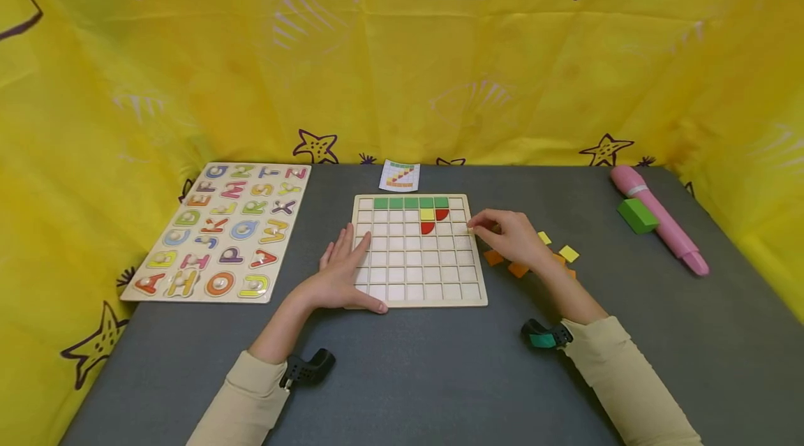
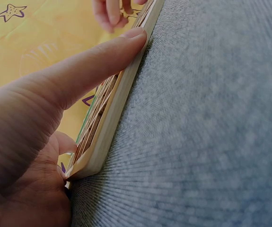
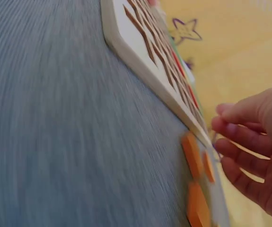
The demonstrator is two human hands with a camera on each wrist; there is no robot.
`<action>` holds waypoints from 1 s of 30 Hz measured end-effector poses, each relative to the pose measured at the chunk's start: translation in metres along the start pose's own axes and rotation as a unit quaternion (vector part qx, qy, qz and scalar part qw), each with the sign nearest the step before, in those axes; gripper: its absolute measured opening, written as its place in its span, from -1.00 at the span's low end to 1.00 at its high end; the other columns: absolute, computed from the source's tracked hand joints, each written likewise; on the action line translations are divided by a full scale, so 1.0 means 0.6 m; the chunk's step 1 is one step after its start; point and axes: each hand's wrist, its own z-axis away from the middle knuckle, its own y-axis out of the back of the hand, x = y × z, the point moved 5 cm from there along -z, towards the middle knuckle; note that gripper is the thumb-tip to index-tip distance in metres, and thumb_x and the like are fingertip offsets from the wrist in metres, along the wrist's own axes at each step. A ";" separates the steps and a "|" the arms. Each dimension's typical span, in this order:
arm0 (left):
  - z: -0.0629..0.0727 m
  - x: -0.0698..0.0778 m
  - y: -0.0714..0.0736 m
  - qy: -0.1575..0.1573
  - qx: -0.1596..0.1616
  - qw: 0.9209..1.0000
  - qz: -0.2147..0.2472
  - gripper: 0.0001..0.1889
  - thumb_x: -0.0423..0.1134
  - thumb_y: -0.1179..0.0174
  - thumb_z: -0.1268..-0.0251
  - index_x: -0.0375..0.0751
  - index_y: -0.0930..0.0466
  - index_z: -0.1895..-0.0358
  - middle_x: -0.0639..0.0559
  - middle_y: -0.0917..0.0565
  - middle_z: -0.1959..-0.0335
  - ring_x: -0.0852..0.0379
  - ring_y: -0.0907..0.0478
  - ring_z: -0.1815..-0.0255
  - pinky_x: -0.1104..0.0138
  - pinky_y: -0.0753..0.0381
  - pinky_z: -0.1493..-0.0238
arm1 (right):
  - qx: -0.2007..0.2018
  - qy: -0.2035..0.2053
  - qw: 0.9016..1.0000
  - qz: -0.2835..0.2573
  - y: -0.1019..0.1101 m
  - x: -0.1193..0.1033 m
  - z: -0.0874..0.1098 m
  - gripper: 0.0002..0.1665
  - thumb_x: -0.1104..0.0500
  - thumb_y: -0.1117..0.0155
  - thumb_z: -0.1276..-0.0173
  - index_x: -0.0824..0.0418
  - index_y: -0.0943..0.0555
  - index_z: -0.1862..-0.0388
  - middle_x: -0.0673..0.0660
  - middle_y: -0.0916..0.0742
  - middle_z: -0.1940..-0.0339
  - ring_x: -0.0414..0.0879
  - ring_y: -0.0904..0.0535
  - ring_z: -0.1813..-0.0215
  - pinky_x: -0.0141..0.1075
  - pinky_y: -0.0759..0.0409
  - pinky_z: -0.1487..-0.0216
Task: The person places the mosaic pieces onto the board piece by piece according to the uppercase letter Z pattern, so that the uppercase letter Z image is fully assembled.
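- Head view: your left hand (image 1: 339,278), spread wide, rests on the left edge of the grid board (image 1: 421,304) lying between your hands on the desk (image 1: 440,369). Your right hand (image 1: 511,236) is narrowed at the board's right edge; whether it holds a piece, you cannot tell. Orange pieces (image 1: 518,269) lie beneath it.
- Left wrist view: your left thumb (image 2: 93,64) touches the board's side.
- Right wrist view: your right fingertips (image 3: 224,108) bunch beyond the orange pieces.
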 end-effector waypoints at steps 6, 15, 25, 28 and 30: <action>0.000 -0.001 0.002 0.003 0.000 1.000 0.005 0.40 0.22 -0.54 0.24 -0.30 0.22 -0.56 -0.34 0.49 -0.53 -0.22 0.55 -0.53 -0.13 0.38 -0.40 | -0.025 0.003 0.998 0.053 0.043 0.027 0.034 -0.82 0.37 -0.22 -0.33 0.26 -0.71 0.15 0.15 -0.74 0.17 0.04 -0.62 0.16 -0.02 -0.55 0.09; 0.000 -0.003 0.003 0.006 -0.004 1.000 0.007 0.40 0.22 -0.54 0.24 -0.29 0.23 -0.57 -0.33 0.50 -0.53 -0.22 0.56 -0.53 -0.12 0.39 -0.40 | -0.062 -0.027 0.994 0.081 0.075 0.060 0.064 -0.67 0.45 -0.23 -0.13 0.34 -0.67 0.09 0.26 -0.70 0.10 0.22 -0.53 0.04 0.15 -0.41 -0.07; 0.000 -0.001 0.002 0.002 -0.003 1.000 0.010 0.39 0.21 -0.54 0.24 -0.29 0.22 -0.57 -0.33 0.50 -0.53 -0.20 0.57 -0.53 -0.12 0.41 -0.40 | -0.049 -0.043 0.996 0.068 0.069 0.064 0.058 -0.69 0.44 -0.23 -0.17 0.35 -0.65 0.07 0.23 -0.71 0.16 0.15 -0.59 0.12 0.07 -0.53 0.03; 0.000 -0.001 0.002 0.001 -0.002 1.000 0.010 0.39 0.22 -0.54 0.23 -0.29 0.22 -0.57 -0.33 0.50 -0.53 -0.20 0.57 -0.53 -0.12 0.41 -0.40 | -0.047 -0.048 0.996 0.061 0.067 0.062 0.057 -0.71 0.40 -0.30 -0.19 0.35 -0.65 0.07 0.24 -0.71 0.17 0.14 -0.60 0.12 0.06 -0.54 0.03; 0.000 0.000 0.001 0.001 -0.003 1.000 0.009 0.39 0.22 -0.54 0.23 -0.28 0.23 -0.57 -0.33 0.50 -0.53 -0.20 0.56 -0.53 -0.13 0.40 -0.40 | -0.050 -0.045 0.996 0.064 0.066 0.060 0.057 -0.68 0.37 -0.33 -0.18 0.36 -0.64 0.05 0.26 -0.71 0.14 0.15 -0.59 0.11 0.07 -0.52 0.01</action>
